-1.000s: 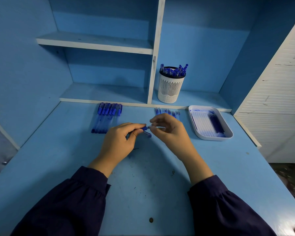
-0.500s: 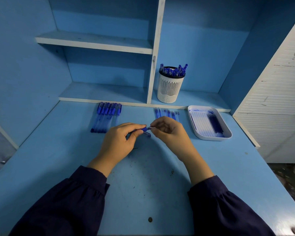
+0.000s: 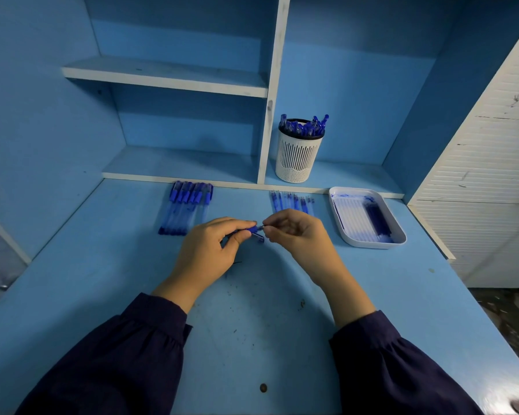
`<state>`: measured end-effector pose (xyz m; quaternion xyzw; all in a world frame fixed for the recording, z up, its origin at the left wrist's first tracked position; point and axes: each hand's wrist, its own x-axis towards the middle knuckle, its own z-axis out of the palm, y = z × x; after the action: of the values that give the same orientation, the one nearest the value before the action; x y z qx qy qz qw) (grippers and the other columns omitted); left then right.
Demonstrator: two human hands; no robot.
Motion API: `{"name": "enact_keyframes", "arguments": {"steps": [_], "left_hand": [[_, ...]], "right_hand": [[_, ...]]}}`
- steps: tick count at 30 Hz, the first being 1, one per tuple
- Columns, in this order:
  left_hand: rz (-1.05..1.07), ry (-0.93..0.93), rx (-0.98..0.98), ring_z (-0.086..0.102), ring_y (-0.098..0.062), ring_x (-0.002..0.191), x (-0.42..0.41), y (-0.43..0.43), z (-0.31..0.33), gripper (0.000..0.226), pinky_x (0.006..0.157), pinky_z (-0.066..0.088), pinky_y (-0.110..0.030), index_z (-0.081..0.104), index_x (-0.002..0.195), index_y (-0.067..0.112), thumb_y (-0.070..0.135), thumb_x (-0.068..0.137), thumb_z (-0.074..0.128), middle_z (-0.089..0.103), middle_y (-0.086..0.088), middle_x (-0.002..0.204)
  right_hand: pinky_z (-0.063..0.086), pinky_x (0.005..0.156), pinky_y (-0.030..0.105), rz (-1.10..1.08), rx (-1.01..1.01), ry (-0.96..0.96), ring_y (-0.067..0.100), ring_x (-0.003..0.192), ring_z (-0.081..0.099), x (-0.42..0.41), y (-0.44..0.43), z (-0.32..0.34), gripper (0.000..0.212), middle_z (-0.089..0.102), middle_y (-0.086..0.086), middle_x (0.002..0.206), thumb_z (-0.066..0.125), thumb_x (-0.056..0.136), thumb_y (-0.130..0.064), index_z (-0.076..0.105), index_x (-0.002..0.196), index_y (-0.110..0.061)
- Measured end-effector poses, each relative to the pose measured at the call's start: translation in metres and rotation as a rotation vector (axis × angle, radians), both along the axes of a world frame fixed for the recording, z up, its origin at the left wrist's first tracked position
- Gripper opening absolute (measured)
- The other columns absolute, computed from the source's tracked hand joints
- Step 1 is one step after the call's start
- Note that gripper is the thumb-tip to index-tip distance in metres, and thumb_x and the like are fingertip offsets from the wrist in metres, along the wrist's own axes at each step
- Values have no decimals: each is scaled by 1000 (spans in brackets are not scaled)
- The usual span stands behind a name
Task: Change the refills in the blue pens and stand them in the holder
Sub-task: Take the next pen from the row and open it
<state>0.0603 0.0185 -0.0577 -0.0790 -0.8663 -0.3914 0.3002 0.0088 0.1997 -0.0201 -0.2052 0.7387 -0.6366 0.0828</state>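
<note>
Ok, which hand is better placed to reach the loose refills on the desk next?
Probably the right hand: it lies just in front of the row of thin clear-blue refills, while the left hand grips the blue plastic pen, farther away.

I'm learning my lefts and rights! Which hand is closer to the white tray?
The right hand. It hovers just left of the white tray; the left hand is farther left, gripping the pen.

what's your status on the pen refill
Left hand grips blue pen. Right hand pinches its tip end. Holder on shelf, already holding pens. Nothing in the way.
</note>
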Motion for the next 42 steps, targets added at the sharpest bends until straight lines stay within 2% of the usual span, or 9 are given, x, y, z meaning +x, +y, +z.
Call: {"name": "enact_keyframes", "arguments": {"steps": [6,11,16,18,24,31,34,38,42], "left_hand": [[25,10,15,60,11,86,0,0,0,20,72,42,-4,76,109,18,12,90,70,72,13,101],[42,20,27,62,6,91,-1,-1,-2,20,75,48,-10,75,109,19,15,91,69,72,13,104],[40,29,34,65,3,95,0,-1,0,20,78,50,-11,75,110,17,14,91,69,73,11,105],[42,35,32,65,1,97,0,-1,0,20,80,51,-12,75,109,16,13,90,70,73,10,105],[39,32,29,65,2,98,0,-1,0,20,82,51,-13,75,110,17,13,91,70,73,10,105],[36,25,24,62,10,95,0,0,1,20,77,45,-5,75,110,16,13,90,69,72,10,104],[30,22,25,62,10,93,0,0,0,21,76,44,-4,75,110,17,14,90,69,73,10,104],[15,19,-13,64,3,91,0,-1,-1,21,73,49,-11,75,110,20,16,91,69,72,13,103],[3,25,-27,63,5,91,0,0,-1,21,75,48,-10,75,110,20,13,91,70,71,15,102]], "right_hand": [[52,84,23,-56,-136,-100,10,81,68,-4,6,2,17,75,-1,83,71,82,1,75,86,-14],[54,80,25,-100,-214,-99,12,79,65,-8,8,1,15,71,-1,81,70,83,1,71,89,-13],[44,61,10,-139,214,66,-3,62,56,-8,7,-9,9,64,-9,71,70,83,-6,71,87,-13],[40,56,5,-112,380,133,-1,62,55,-5,4,-12,8,63,-8,70,68,82,-8,71,84,-16],[41,63,6,-49,534,274,10,70,55,-4,0,-14,9,62,-3,76,66,82,-7,71,89,-11],[42,62,3,-83,436,123,3,72,60,-5,7,-11,9,68,-5,79,73,81,-14,73,90,-17],[43,60,6,-88,280,70,-2,65,61,-3,8,-5,11,70,-2,75,74,82,-11,72,93,-12],[49,67,12,-11,16,-2,4,67,65,3,4,4,19,70,2,80,73,83,-4,70,102,-4],[44,63,13,-56,89,69,3,61,59,1,3,2,5,65,-11,63,70,85,-5,69,86,-9]]}}
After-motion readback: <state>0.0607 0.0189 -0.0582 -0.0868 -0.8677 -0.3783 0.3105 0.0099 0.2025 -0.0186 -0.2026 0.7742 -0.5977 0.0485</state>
